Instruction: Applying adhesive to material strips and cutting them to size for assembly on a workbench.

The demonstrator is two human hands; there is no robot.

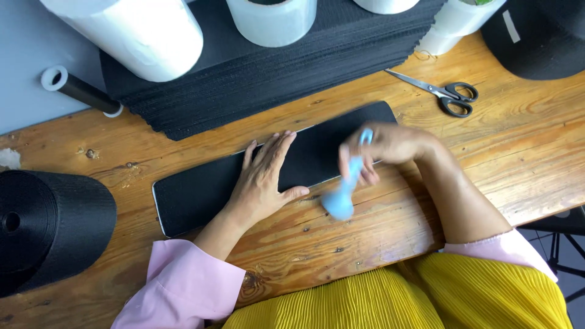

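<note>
Long black rounded strip (201, 192) flat on the wooden bench, blurred light-blue tool (342, 198) over its near edge

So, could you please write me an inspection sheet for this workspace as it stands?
Surface: knotty wooden table.
Job's things: long black rounded strip flat on the table; light blue plastic tool, blurred.
Clutter: black-handled scissors; stack of black fabric sheets; white rolls; black webbing roll.
Hands: left hand flat on the strip; right hand gripping the tool.
Cables: nothing seen.
Surroundings: grey floor.
</note>
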